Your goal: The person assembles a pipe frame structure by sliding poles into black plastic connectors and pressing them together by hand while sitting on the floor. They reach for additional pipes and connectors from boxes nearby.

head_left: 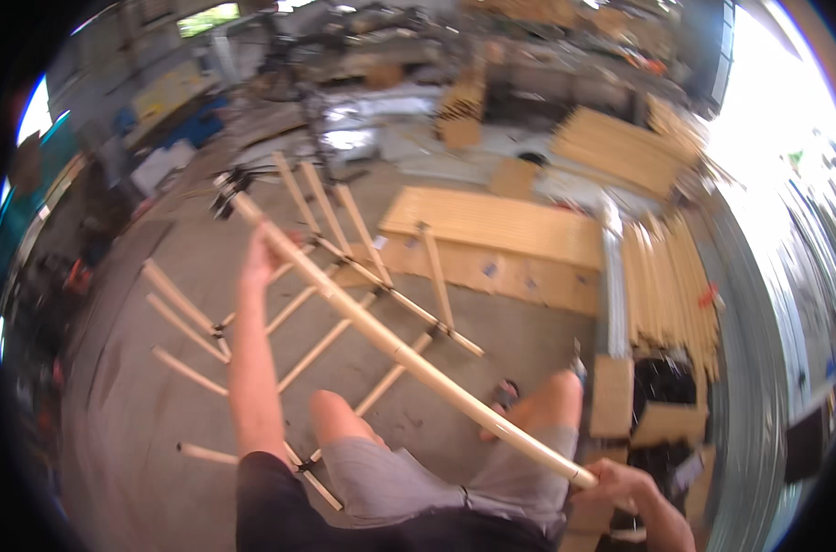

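A long beige pole runs slantwise across the view, from the upper left down to the lower right. My left hand is closed round it toward its far end, where black fittings are attached. The pole's near end is gripped in my right hand, beside my knee. Below and beyond the pole, a framework of beige tubes rests on the floor. Several of its tubes stick upward, and black joints connect the pieces. The pole covers part of this framework.
Stacked tan panels on a long carton lie ahead. To the right are a bundle of beige poles, open cardboard boxes with black parts, and long metal lengths. A bottle-like tool stands by my right knee. Cluttered shelving lines the back.
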A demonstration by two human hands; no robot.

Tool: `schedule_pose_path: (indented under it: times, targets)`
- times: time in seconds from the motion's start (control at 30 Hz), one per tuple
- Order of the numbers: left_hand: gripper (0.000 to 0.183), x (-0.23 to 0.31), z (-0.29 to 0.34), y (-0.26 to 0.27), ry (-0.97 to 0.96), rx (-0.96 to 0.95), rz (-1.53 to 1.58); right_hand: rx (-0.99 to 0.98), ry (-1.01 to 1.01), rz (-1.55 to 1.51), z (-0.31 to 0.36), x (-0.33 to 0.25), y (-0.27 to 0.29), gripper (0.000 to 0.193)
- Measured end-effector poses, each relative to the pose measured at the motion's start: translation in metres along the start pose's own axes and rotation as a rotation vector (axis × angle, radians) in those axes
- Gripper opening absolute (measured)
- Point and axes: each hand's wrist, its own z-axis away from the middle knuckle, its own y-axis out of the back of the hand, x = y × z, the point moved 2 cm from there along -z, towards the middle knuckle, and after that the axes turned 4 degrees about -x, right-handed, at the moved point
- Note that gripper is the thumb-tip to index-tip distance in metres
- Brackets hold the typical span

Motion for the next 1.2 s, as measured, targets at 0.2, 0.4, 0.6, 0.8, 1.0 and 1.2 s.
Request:
schedule_pose_path:
  times: [0.2, 0.4, 0.6, 0.8, 1.0, 1.2]
  targets:
    - [0.032, -0.117, 0.05, 0.2, 0.057, 0.237, -0.014, 0.24, -0.165, 0.359, 0.028, 0.041, 0.041, 0.034]
    - [0.046, -0.293, 0.093, 0.05, 0.399, 0.355, 0.322, 0.997, -0.279, 0.349, 0.134, 0.157, 0.01, 0.024]
    - [0.029, -0.23, 0.143, 0.046, 0.28, 0.409, 0.433, 1.9, -0.248, 0.47, 0.168, 0.132, 0.0, 0.04]
    - [0.031, -0.216, 0.157, 0.049, 0.137, 0.545, 0.393, 1.791, -0.63, -0.223, 0.116, 0.241, -0.075, 0.042]
    - [0.044, -0.171, 0.168, 0.074, 0.052, 0.51, 0.341, 1.396, -0.993, 0.014, 0.07, 0.271, -0.111, 0.06]
    - [0.033, -0.163, 0.201, 0.11, 0.0, 0.652, 0.298, 1.488, -0.837, -0.338, 0.051, 0.301, -0.128, 0.06]
